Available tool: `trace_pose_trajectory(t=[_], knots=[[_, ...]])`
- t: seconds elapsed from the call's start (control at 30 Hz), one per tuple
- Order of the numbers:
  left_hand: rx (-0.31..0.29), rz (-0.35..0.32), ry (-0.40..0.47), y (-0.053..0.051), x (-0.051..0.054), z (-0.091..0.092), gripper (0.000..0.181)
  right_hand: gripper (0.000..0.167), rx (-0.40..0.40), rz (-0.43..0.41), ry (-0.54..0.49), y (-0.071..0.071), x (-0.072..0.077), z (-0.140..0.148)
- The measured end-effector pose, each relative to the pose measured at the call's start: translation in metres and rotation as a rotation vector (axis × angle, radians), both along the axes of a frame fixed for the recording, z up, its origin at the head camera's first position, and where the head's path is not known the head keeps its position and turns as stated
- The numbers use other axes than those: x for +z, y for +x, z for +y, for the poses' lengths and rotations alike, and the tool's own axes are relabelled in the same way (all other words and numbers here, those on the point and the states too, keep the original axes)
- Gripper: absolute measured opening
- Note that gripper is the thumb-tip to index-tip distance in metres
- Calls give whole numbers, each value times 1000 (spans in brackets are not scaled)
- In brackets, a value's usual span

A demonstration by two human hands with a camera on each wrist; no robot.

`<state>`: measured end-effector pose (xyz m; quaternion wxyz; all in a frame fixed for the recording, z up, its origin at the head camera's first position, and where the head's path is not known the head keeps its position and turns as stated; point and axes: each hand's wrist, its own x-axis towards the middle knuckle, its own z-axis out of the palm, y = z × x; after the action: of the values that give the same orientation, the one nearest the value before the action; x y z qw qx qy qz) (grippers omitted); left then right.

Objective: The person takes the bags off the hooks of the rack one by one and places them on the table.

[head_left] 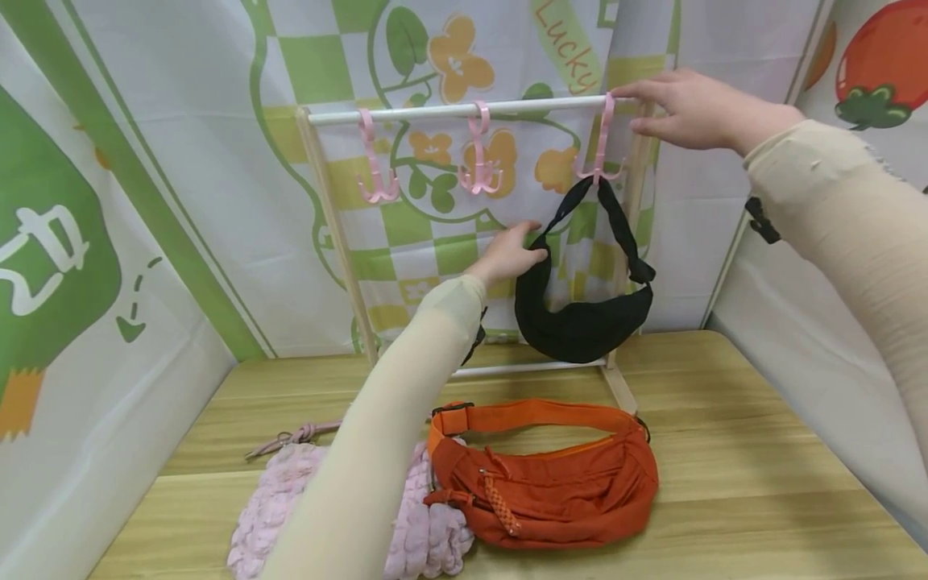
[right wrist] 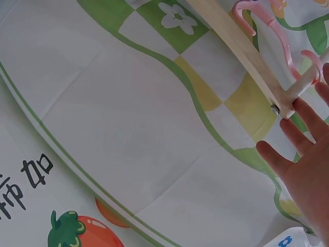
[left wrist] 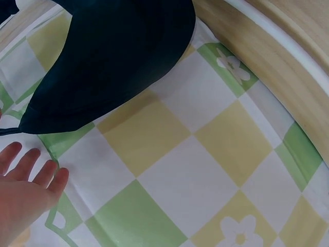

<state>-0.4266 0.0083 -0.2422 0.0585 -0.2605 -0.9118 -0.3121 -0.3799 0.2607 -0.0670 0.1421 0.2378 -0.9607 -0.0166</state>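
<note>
A black crescent-shaped bag [head_left: 583, 332] hangs by its strap from the rightmost pink hook [head_left: 603, 141] on the rack's white rail [head_left: 536, 106]. My left hand [head_left: 511, 253] is at the bag's upper left end; in the left wrist view, the fingers [left wrist: 45, 172] are loosely spread and grip nothing beside the black bag [left wrist: 118, 62]. Over the rail's right end, my right hand [head_left: 699, 111] is stretched out near the top of that hook. The right wrist view shows its fingers [right wrist: 295, 136] apart, close to the rack's corner, holding nothing; whether a fingertip touches the hook is unclear.
Two other pink hooks [head_left: 373, 157] [head_left: 480, 153] hang along the rail. An orange-red waist bag [head_left: 573, 495] lies on the wooden table [head_left: 732, 483] before the rack. Left of it is a pink puffy bag [head_left: 435, 532], partly hidden by my left forearm. Patterned cloth stands behind.
</note>
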Motion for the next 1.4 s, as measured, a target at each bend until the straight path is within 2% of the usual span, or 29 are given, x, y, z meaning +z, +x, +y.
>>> trace_pose_trajectory(t=[0.37,0.53,0.73,0.97,1.13,1.4], knots=[[35,68,-28,-7,7,4,57,57,-25,-33,12,1,1,-1],[18,57,-47,-6,9,6,59,58,-28,-42,43,2,5,-3],[11,38,-31,-3,11,7,59,58,-34,-55,60,3,8,-4],[-60,-28,35,-3,8,10,57,58,-45,-82,46,3,7,-5],[-54,-51,74,-3,5,13,52,59,-49,-86,47,3,7,-5],[-21,-24,54,-3,7,17,44,58,-50,-70,47,5,8,-5]])
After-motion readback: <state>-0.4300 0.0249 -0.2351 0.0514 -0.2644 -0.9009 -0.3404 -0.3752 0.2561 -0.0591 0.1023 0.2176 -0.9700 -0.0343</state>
